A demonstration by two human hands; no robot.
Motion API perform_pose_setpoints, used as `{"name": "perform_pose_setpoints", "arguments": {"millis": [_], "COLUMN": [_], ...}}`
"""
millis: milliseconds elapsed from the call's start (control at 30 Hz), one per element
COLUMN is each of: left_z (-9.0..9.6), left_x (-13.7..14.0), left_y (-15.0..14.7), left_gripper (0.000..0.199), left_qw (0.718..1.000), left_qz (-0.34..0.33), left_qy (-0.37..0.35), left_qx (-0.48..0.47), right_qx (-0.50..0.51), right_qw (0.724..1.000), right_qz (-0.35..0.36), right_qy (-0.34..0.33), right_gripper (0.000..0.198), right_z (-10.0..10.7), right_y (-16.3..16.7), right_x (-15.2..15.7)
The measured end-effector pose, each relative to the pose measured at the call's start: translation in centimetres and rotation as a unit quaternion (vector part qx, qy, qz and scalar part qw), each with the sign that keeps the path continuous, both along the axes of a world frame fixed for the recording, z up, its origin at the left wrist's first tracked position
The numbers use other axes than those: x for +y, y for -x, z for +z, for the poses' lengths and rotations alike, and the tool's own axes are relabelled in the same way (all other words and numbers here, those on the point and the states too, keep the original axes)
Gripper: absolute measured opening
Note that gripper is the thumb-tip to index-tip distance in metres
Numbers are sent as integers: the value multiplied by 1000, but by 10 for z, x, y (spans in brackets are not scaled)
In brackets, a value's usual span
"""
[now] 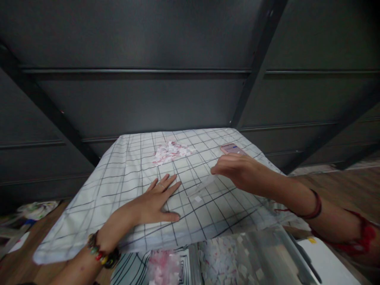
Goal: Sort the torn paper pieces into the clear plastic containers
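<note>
My left hand (pixel 157 202) lies flat on the checked tablecloth (pixel 118 178), fingers spread, holding nothing. To its right, my right hand (pixel 234 170) is closed in a pinch above the cloth. From its fingertips a thin clear plastic bag (pixel 204 185) trails down and left; its edges are blurred. A small white square (pixel 197 198) shows at the lower end of the plastic, whether inside or beneath it I cannot tell. Just beyond my right hand lies a phone (pixel 233 148) with its screen lit, partly covered by the hand. A pile of white and pink paper slips (pixel 172 152) rests farther back.
At the near edge stands a clear plastic bin (pixel 261 253) holding many small paper pieces (pixel 219 257). Left of it is a bundle of pink pieces (pixel 164 265) on striped fabric. A dark panelled wall (pixel 163 103) rises behind the table. Wooden floor (pixel 341 194) shows at right.
</note>
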State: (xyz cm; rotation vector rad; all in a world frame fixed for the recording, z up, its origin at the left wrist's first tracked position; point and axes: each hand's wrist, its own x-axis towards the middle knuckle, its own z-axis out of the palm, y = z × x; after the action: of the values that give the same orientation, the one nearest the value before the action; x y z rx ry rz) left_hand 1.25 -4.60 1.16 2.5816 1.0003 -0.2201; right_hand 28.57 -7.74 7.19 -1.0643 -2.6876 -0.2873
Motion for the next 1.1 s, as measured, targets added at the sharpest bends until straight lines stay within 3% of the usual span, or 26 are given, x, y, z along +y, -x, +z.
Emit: {"name": "perform_pose_setpoints", "arguments": {"millis": [267, 433, 567, 733, 900, 1100], "left_z": [-1, -1, 0, -2, -3, 3], "left_x": [-3, -5, -7, -10, -12, -13], "left_y": [-6, -6, -9, -10, -9, -11], "left_gripper": [86, 86, 90, 91, 90, 90], "left_qw": [1000, 1000, 1000, 1000, 1000, 999], "left_qz": [-20, -18, -7, -18, -23, -15], "left_qy": [-22, -17, -8, -10, -10, 2], "left_qx": [1, 4, 26, 16, 15, 43], "right_qx": [-74, -77, -70, -77, -103, -83], "right_qw": [993, 991, 990, 994, 987, 986], "right_qz": [66, 83, 74, -2, 44, 49], "right_qy": [-71, -71, -93, -80, -116, -136], "right_gripper": [22, 22, 25, 21, 26, 35], "right_z": [2, 9, 11, 8, 9, 18], "right_y": [4, -9, -14, -13, -14, -14], "right_x": [-18, -39, -45, -46, -65, -87]}}
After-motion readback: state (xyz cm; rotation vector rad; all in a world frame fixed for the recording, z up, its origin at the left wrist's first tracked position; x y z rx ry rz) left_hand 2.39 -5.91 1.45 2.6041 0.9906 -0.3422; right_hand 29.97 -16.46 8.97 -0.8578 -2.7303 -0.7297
